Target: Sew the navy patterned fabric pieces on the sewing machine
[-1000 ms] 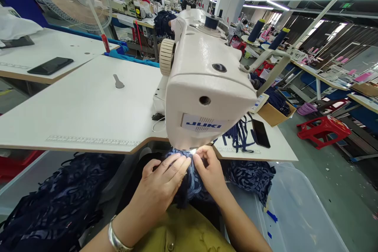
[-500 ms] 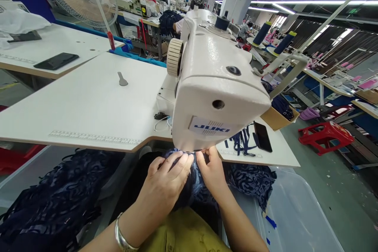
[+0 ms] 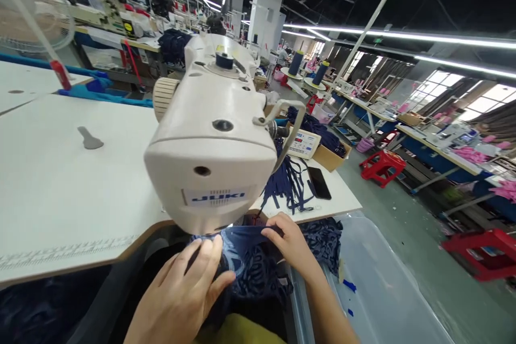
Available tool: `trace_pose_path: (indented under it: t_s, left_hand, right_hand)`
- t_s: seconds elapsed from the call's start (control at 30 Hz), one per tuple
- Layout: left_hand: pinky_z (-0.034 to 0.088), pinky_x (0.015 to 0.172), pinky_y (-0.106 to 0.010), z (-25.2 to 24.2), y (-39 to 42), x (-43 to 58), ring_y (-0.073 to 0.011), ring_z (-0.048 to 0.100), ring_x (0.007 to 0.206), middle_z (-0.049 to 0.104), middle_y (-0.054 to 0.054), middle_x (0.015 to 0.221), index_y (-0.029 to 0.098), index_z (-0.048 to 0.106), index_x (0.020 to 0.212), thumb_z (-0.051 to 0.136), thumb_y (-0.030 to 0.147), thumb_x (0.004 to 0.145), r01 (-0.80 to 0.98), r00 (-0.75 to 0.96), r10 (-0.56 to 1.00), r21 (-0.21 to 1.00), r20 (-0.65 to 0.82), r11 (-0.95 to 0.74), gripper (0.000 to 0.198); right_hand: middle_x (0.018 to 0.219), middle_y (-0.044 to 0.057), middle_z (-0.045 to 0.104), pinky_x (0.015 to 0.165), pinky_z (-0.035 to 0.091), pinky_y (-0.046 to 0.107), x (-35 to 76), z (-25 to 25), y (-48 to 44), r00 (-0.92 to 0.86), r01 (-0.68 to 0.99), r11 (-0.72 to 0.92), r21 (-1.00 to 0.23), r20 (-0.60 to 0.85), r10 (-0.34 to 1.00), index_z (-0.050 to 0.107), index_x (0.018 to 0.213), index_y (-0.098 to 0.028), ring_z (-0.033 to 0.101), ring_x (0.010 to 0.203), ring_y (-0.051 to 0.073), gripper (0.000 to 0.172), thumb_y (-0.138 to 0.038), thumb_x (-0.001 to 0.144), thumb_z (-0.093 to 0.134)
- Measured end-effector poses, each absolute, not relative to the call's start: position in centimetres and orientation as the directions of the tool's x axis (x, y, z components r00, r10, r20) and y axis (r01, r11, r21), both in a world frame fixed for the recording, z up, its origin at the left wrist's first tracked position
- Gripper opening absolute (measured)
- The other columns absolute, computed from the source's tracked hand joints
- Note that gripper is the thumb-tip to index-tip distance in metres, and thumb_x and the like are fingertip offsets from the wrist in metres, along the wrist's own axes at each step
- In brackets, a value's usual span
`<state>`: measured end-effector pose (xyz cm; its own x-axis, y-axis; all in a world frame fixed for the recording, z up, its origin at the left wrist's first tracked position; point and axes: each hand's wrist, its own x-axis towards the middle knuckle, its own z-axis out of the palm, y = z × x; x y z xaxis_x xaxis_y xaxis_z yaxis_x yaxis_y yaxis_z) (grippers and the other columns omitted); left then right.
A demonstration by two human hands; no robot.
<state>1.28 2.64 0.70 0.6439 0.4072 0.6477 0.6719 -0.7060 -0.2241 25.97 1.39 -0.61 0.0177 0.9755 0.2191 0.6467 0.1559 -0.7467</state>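
A white JUKI sewing machine (image 3: 213, 166) stands before me, its needle area hidden below the head. Navy patterned fabric (image 3: 253, 274) hangs off the table's front edge, its upper edge under the machine head. My left hand (image 3: 181, 285) lies on the fabric left of the sewing spot, fingers stretched forward and thumb spread away. To the right, my right hand (image 3: 288, 242) pinches the fabric's edge between thumb and fingers, drawing it fairly straight. Navy strips (image 3: 286, 185) lie on the table behind my right hand.
A phone (image 3: 319, 183) and a control box (image 3: 302, 142) are on the table's right side. A clear plastic bin (image 3: 387, 274) stands below right, with more patterned fabric (image 3: 322, 239) at its near edge. A grey metal piece (image 3: 89, 138) lies at left.
The view has swung right. My right hand has moved away from my left, stretching the fabric's edge between them. My left thumb has spread out, and more patterned fabric shows.
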Motion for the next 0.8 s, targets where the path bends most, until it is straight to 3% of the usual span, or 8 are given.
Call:
trace_pose_path:
  t_s: [0.1,0.2,0.33,0.47,0.57,0.7,0.8]
  left_hand:
    - [0.040,0.082,-0.043,0.6,2.4,1.6,-0.0305,0.058,0.096,0.068,-0.014,0.106,0.005,0.063,0.112,0.039,0.054,0.092,0.657,0.656,0.395,-0.229,0.643,-0.718,0.058]
    - [0.040,0.084,-0.044,0.8,2.1,1.8,-0.0327,0.057,0.097,0.067,-0.017,0.106,0.001,0.062,0.113,0.044,0.057,0.089,0.664,0.649,0.393,-0.232,0.652,-0.711,0.064]
    - [0.040,0.086,-0.042,1.0,1.7,2.0,-0.0313,0.058,0.100,0.067,-0.013,0.110,0.007,0.063,0.114,0.041,0.043,0.092,0.664,0.652,0.417,-0.210,0.633,-0.718,0.048]
    - [0.040,0.088,-0.040,0.8,1.5,2.5,-0.0288,0.059,0.100,0.068,-0.011,0.107,0.008,0.062,0.116,0.041,0.035,0.091,0.699,0.599,0.474,-0.132,0.646,-0.703,0.043]
    - [0.040,0.087,-0.040,1.0,1.4,2.8,-0.0282,0.059,0.099,0.068,-0.011,0.105,0.009,0.061,0.118,0.044,0.033,0.088,0.710,0.568,0.495,-0.088,0.658,-0.699,0.042]
    - [0.041,0.087,-0.040,1.2,1.3,1.7,-0.0275,0.058,0.099,0.065,-0.013,0.107,0.011,0.062,0.115,0.042,0.026,0.088,0.716,0.556,0.533,-0.043,0.638,-0.697,0.037]
    - [0.044,0.083,-0.040,0.8,1.5,0.1,-0.0279,0.059,0.095,0.063,-0.016,0.102,0.009,0.063,0.107,0.044,0.021,0.088,0.784,0.485,0.569,-0.042,0.664,-0.620,0.029]
  right_hand:
    - [0.081,-0.001,0.058,0.072,0.040,0.025,26.6,-0.4,0.7,0.032,0.662,0.099,-0.743,0.160,0.987,0.057,0.082,-0.020,0.053,0.079,0.015,0.014,-0.032,0.088,0.059]
    - [0.062,-0.004,0.053,0.060,0.034,0.023,26.8,-0.3,0.2,0.043,0.620,-0.022,-0.784,0.007,0.999,0.051,0.071,-0.020,0.048,0.061,0.012,0.027,-0.040,0.087,0.058]
    - [0.052,-0.006,0.050,0.054,0.032,0.022,26.9,-0.7,0.0,-0.015,0.324,-0.209,-0.923,-0.226,0.974,0.047,0.070,-0.019,0.041,0.049,0.009,0.033,-0.047,0.087,0.056]
    - [0.060,-0.006,0.045,0.055,0.033,0.020,26.6,-1.8,0.3,0.042,-0.043,-0.165,-0.985,-0.166,0.985,0.046,0.069,-0.019,0.040,0.056,0.008,0.035,-0.043,0.078,0.069]
    - [0.064,-0.007,0.048,0.052,0.033,0.019,26.3,-1.8,0.4,0.004,-0.281,-0.176,-0.943,-0.185,0.983,0.051,0.082,-0.020,0.040,0.053,0.007,0.030,-0.038,0.075,0.073]
    - [0.066,-0.006,0.048,0.047,0.032,0.018,25.3,-0.5,0.5,-0.059,-0.395,-0.185,-0.900,-0.176,0.983,0.053,0.090,-0.021,0.038,0.049,0.006,0.025,-0.034,0.077,0.071]
    - [0.072,-0.005,0.050,0.052,0.038,0.018,23.6,0.5,1.1,-0.060,-0.364,-0.124,-0.923,-0.110,0.992,0.054,0.088,-0.020,0.043,0.055,0.006,0.020,-0.031,0.079,0.069]
